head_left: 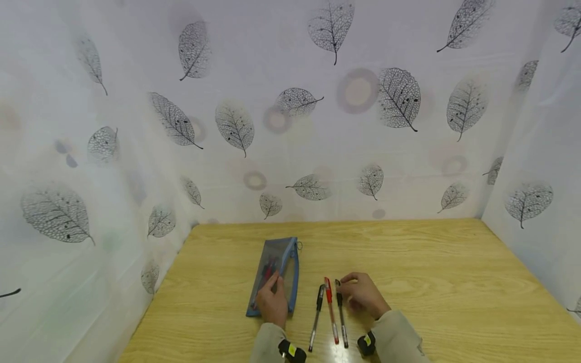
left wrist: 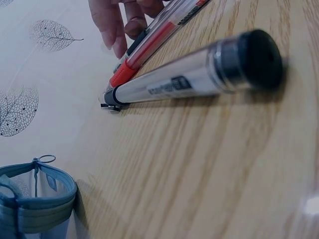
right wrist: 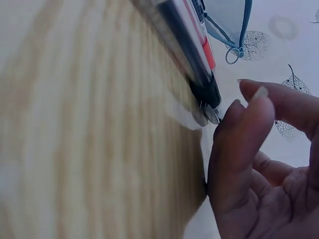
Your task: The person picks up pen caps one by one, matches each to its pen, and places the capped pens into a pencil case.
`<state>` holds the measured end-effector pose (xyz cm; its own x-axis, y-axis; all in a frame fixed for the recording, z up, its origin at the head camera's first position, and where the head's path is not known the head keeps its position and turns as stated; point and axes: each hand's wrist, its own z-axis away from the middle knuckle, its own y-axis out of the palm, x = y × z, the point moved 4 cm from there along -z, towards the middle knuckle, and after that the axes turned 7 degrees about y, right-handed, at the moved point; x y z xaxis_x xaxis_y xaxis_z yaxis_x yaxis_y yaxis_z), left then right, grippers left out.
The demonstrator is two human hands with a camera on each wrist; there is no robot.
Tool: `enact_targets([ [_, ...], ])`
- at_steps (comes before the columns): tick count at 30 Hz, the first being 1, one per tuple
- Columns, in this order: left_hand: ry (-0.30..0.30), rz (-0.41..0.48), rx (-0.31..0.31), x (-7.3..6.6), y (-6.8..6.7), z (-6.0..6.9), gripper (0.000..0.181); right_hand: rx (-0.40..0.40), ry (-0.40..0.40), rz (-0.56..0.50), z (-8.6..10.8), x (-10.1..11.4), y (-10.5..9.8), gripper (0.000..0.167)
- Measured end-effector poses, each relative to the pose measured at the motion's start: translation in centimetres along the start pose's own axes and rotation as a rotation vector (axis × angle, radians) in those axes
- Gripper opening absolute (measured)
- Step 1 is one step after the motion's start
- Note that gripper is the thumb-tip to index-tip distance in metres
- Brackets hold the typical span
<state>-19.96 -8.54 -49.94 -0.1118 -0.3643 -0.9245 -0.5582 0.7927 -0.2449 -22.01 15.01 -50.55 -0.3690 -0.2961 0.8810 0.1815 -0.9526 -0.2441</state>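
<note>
A blue-edged mesh pencil pouch (head_left: 268, 257) lies slanted on the table, its zip side apart. My left hand (head_left: 274, 301) pinches the pouch's edge between thumb and forefinger. Something red and dark (head_left: 269, 267) shows through the mesh. To the right lie a black-capped gel pen (head_left: 316, 317), a red gel pen (head_left: 332, 312) and a second black-capped gel pen (head_left: 342, 315), caps pointing away. Beside that last pen's cap is my right hand (head_left: 364, 295); in the right wrist view its thumb and forefinger are spread, with nothing between them.
The wood-grain table (head_left: 431, 272) reaches back to a pale curtain (head_left: 317, 141) printed with leaves, which also hangs at both sides. A small ring (head_left: 299, 245) hangs from the pouch's zip end. Dark straps with cameras sit on both wrists.
</note>
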Motion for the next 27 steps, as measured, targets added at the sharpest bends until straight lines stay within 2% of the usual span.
enact_targets([
  [10, 0.011, -0.014, -0.003, 0.06, 0.07, 0.02, 0.022, -0.057, 0.037, 0.064, -0.05, -0.17, 0.25, 0.025],
  [20, 0.001, -0.015, 0.003, -0.17, 0.03, 0.10, 0.022, -0.086, -0.007, 0.142, 0.00, 0.03, 0.55, 0.007],
  [27, 0.003, -0.016, -0.001, -0.10, 0.05, 0.13, 0.022, -0.081, -0.023, 0.169, -0.18, -0.15, 0.55, 0.007],
])
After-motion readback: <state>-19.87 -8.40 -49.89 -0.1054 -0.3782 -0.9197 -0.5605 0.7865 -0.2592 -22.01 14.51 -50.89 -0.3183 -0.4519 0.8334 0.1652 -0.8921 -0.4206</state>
